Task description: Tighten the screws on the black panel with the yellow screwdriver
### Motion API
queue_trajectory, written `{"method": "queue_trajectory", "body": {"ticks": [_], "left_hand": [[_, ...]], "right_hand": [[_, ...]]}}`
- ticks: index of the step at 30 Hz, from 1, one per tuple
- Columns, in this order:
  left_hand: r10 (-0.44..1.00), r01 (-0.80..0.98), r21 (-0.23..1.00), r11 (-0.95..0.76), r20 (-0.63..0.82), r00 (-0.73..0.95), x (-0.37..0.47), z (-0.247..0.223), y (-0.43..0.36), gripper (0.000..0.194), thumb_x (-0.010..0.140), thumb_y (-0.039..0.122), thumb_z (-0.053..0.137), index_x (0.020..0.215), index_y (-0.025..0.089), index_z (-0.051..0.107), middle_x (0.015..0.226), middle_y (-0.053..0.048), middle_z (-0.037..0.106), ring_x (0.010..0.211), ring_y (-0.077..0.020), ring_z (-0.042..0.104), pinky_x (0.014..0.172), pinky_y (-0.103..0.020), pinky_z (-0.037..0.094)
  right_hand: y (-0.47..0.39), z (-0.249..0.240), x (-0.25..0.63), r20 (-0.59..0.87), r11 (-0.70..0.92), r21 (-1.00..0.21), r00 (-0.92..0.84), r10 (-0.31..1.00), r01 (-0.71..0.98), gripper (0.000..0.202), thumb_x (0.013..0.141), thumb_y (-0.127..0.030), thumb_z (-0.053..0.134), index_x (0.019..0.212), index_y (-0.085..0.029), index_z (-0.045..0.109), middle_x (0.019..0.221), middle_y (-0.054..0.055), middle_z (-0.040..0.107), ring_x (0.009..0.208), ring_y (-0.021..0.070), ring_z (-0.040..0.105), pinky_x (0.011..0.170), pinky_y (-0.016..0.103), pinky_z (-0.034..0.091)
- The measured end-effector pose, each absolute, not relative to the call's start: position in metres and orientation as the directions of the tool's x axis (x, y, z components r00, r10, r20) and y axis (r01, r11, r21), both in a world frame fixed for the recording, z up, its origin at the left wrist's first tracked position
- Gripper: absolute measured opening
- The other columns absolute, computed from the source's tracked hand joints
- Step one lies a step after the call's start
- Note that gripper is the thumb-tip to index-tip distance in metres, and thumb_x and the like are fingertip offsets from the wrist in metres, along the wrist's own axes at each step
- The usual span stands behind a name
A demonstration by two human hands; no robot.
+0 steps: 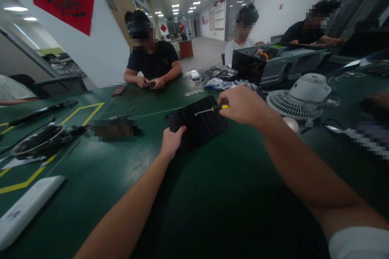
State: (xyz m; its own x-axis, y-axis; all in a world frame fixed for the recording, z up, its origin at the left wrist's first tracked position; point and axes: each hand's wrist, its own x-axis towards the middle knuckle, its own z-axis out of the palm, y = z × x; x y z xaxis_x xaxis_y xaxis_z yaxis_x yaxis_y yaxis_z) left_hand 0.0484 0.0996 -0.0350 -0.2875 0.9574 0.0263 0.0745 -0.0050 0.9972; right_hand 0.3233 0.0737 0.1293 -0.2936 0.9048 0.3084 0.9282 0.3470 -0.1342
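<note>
A flat black rectangular panel [203, 123], with ridges or slots across it, is tilted slightly above or on the green table. My left hand [174, 141] grips its near left edge, thumb on top. In my right hand [241, 105] is a screwdriver [212, 109] with a yellow and black handle and a thin metal shaft. The shaft points left over the panel, its tip close to the surface; whether it touches, I cannot tell. The palm side of my right hand is hidden.
On the right stand a white fan [306, 93] and an opened computer case [273, 66]. A long white box [30, 208] and cables [42, 139] lie left on the green table [237, 202]. Across it, a person [153, 60] holds a small dark object; two others sit farther right.
</note>
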Motion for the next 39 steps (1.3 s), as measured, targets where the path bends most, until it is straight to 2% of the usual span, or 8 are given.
{"method": "queue_trajectory", "body": {"ticks": [10,23,28,34,37,39], "left_hand": [[0.953,0.073,0.997,0.019,0.004,-0.303,0.048,-0.037,0.100,0.039,0.068,0.041,0.090,0.094,0.016,0.076,0.087,-0.009,0.078,0.080,-0.0269,0.075,0.079,-0.041,0.063],[0.954,0.053,0.998,0.019,-0.002,-0.300,0.051,-0.031,0.097,0.043,0.064,0.042,0.092,0.094,0.016,0.076,0.092,-0.010,0.079,0.085,-0.0282,0.076,0.086,-0.043,0.062],[0.954,0.073,0.997,0.021,0.002,-0.298,0.051,-0.032,0.097,0.044,0.066,0.043,0.091,0.095,0.015,0.077,0.092,-0.010,0.080,0.086,-0.0290,0.076,0.085,-0.043,0.061],[0.951,0.059,0.998,0.014,0.005,-0.308,0.052,-0.031,0.098,0.042,0.065,0.040,0.092,0.095,0.015,0.077,0.093,-0.010,0.081,0.085,-0.0282,0.076,0.085,-0.042,0.062],[0.950,0.066,0.998,0.014,0.007,-0.311,0.052,-0.031,0.097,0.041,0.065,0.041,0.091,0.094,0.015,0.077,0.091,-0.010,0.080,0.083,-0.0278,0.075,0.084,-0.043,0.061],[0.950,0.071,0.997,0.009,0.014,-0.312,0.052,-0.032,0.097,0.041,0.066,0.042,0.091,0.094,0.015,0.077,0.090,-0.010,0.080,0.082,-0.0273,0.075,0.083,-0.042,0.061]], "right_hand": [[0.074,0.130,0.323,0.294,0.357,-0.132,-0.307,0.905,0.925,0.029,0.086,-0.024,0.074,0.111,-0.018,0.087,0.108,0.014,0.084,0.104,0.0322,0.076,0.085,0.040,0.054],[0.070,0.132,0.318,0.273,0.331,-0.132,-0.287,0.918,0.934,0.032,0.086,-0.025,0.071,0.112,-0.019,0.089,0.107,0.016,0.084,0.104,0.0348,0.076,0.086,0.042,0.055],[0.068,0.132,0.318,0.228,0.278,-0.090,-0.252,0.940,0.956,0.035,0.093,-0.037,0.067,0.111,-0.018,0.089,0.110,0.020,0.084,0.105,0.0380,0.076,0.086,0.046,0.056],[0.070,0.130,0.318,0.112,0.229,-0.037,-0.223,0.968,0.973,0.049,0.104,-0.049,0.050,0.106,-0.015,0.085,0.107,0.024,0.081,0.106,0.0398,0.076,0.087,0.049,0.056],[0.071,0.132,0.325,0.111,0.269,-0.078,-0.260,0.959,0.960,0.041,0.098,-0.049,0.062,0.115,-0.017,0.081,0.109,0.020,0.081,0.105,0.0383,0.075,0.084,0.046,0.054],[0.073,0.134,0.332,0.142,0.308,-0.085,-0.294,0.945,0.948,0.041,0.090,-0.041,0.071,0.124,-0.019,0.076,0.108,0.016,0.081,0.101,0.0356,0.074,0.080,0.043,0.052]]}}
